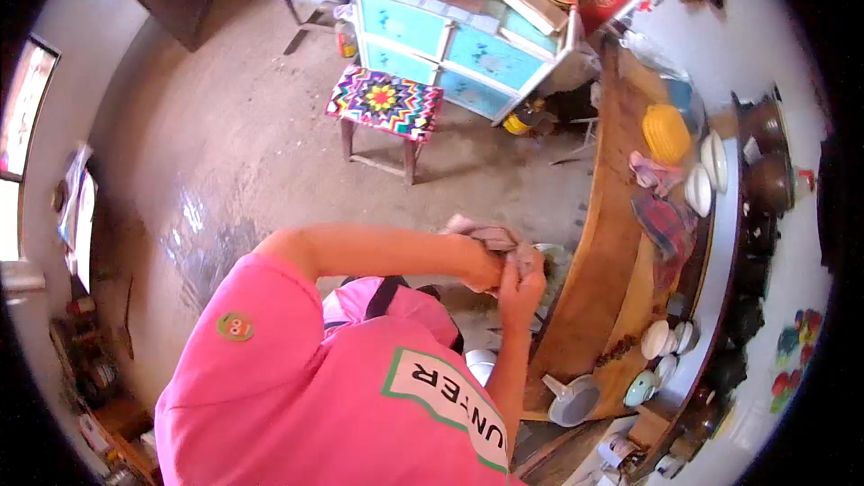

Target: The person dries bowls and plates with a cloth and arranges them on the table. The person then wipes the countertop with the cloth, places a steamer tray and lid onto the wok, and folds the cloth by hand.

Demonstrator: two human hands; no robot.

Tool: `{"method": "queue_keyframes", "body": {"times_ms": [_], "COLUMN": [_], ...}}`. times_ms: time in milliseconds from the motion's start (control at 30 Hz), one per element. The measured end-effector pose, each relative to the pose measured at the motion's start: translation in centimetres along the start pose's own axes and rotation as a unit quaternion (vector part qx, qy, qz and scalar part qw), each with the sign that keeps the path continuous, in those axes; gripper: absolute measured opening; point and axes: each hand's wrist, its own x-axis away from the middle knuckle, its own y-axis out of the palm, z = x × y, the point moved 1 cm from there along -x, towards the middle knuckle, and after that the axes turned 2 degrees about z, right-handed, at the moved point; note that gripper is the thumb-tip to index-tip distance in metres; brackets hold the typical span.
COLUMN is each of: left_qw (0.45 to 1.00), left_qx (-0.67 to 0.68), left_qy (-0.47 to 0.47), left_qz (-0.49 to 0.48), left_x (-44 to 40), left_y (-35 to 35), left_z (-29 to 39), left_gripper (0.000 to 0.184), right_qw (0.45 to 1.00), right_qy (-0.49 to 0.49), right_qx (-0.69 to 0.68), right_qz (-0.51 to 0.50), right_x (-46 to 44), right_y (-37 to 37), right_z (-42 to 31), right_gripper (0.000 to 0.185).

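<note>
Both of my hands are together near the middle of the view, beside the edge of a wooden counter (576, 306). A crumpled greyish-pink cloth (490, 232) is bunched up between them. My left hand (483, 272) is closed on the cloth, its fingers partly hidden. My right hand (522, 286) presses against the cloth from the other side, fingers bent around it. Under my forearms is a pink bag-like item (396, 306) with a black strap, and a white container (481, 364) shows partly by my right forearm.
A grey saucepan (574, 399), several bowls (660, 339), a yellow basket (666, 135) and a plaid cloth (666, 225) lie along the counter on the right. Ahead stand a stool (382, 101) with a patterned cover and a light-blue cabinet (450, 45). The floor (198, 225) looks wet at left.
</note>
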Motion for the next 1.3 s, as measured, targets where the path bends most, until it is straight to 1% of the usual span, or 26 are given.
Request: {"method": "queue_keyframes", "body": {"times_ms": [67,167,200,267,333,400,433,500,567,600,667,700,733,767,833,867,900,933,967,1067,1100,1133,1200,1233,1267,1300], "left_qw": [0.995,0.978,0.990,0.994,0.981,0.992,0.995,0.999,0.975,0.971,0.950,0.964,0.955,0.925,0.828,0.766,0.653,0.499,0.312,0.328,0.327,0.376,0.384,0.388,0.452,0.500], "left_qx": [-0.041,-0.079,-0.089,-0.069,0.163,0.109,0.074,-0.034,-0.157,-0.146,-0.116,0.001,0.117,0.231,0.385,0.457,0.624,0.753,0.836,0.882,0.889,0.861,0.872,0.876,0.841,0.821], "left_qy": [0.077,0.157,0.081,0.089,-0.026,-0.056,-0.070,-0.006,0.152,0.165,0.184,0.092,-0.002,-0.097,-0.184,-0.222,-0.075,0.077,0.223,0.020,-0.053,-0.078,-0.050,-0.036,-0.016,-0.032], "left_qz": [-0.054,0.112,-0.072,0.009,0.098,0.040,0.010,0.001,0.034,0.097,0.224,0.251,0.271,0.285,0.362,0.395,0.423,0.423,0.393,0.338,0.316,0.334,0.301,0.284,0.296,0.274], "left_x": [-0.7,-0.9,-1.1,-2.8,-2.0,-0.3,0.8,1.5,1.4,2.0,3.2,3.6,4.0,4.4,2.5,1.1,-0.8,-2.8,-3.9,-3.0,-2.4,-2.0,-3.3,-4.1,-4.9,-4.1], "left_y": [1.2,3.9,2.6,8.3,7.3,3.0,0.4,-0.7,2.0,1.3,-0.1,-1.4,-2.9,-3.7,-3.5,-3.1,-1.7,0.4,1.6,0.6,0.2,-1.2,-0.2,0.9,2.8,2.2], "left_z": [-0.8,-1.5,-0.6,-3.3,-2.6,0.1,1.2,1.0,0.5,0.4,0.1,0.2,0.4,0.3,-1.4,-2.5,-2.9,-3.0,-3.0,-1.0,0.2,1.5,1.7,1.5,1.1,2.0], "left_gripper": [0.015,0.015,0.019,0.018,0.019,0.021,0.022,0.026,0.031,0.035,0.047,0.047,0.047,0.048,0.049,0.050,0.051,0.051,0.051,0.051,0.051,0.054,0.057,0.059,0.067,0.068], "right_qw": [0.995,0.980,0.976,0.970,0.989,0.991,0.990,0.983,0.986,0.987,0.986,0.978,0.932,0.944,0.955,0.963,0.976,0.984,0.985,0.971,0.976,0.980,0.978,0.976,0.969,0.975], "right_qy": [0.080,0.136,0.130,0.124,0.035,-0.058,-0.002,0.072,0.082,0.075,0.147,0.183,0.295,0.249,0.153,0.103,0.036,-0.031,-0.097,-0.121,-0.092,-0.063,-0.048,0.019,0.086,0.066], "right_qx": [-0.051,-0.132,-0.162,-0.175,-0.064,-0.045,-0.077,-0.099,-0.032,0.024,-0.055,-0.095,-0.209,-0.209,-0.209,-0.235,-0.198,-0.158,-0.115,-0.185,-0.175,-0.164,-0.169,-0.188,-0.206,-0.146], "right_qz": [-0.033,-0.059,-0.070,-0.112,-0.127,-0.109,-0.119,-0.134,-0.139,-0.140,-0.058,-0.019,0.015,0.058,0.147,0.079,0.081,0.083,0.084,0.090,0.091,0.092,0.111,0.110,0.109,0.151], "right_x": [-0.4,-0.5,-0.6,-0.5,0.4,-0.6,-0.9,-0.8,-1.2,-1.2,-0.7,-0.7,-0.6,-0.6,-0.7,-0.8,-0.9,-0.9,-1.1,-3.2,-3.2,-3.1,-3.6,-3.8,-3.8,-3.6], "right_y": [-0.5,-0.6,-0.7,-1.0,-0.5,-0.2,-0.2,-1.1,-2.3,-2.8,-3.8,-4.1,-4.6,-4.3,-3.0,-2.4,-0.5,1.9,3.1,2.5,2.3,2.0,1.4,1.0,0.6,0.7], "right_z": [2.0,3.1,1.4,-2.6,-4.6,-6.6,-5.6,-2.4,-0.9,-0.5,0.2,0.2,-1.2,-2.2,-4.4,-6.2,-7.4,-8.5,-8.9,-7.9,-7.4,-6.7,-5.1,-4.4,-3.6,0.2], "right_gripper": [0.034,0.037,0.038,0.036,0.036,0.038,0.033,0.029,0.030,0.030,0.033,0.035,0.040,0.042,0.046,0.047,0.049,0.050,0.051,0.054,0.054,0.053,0.050,0.049,0.048,0.045]}}
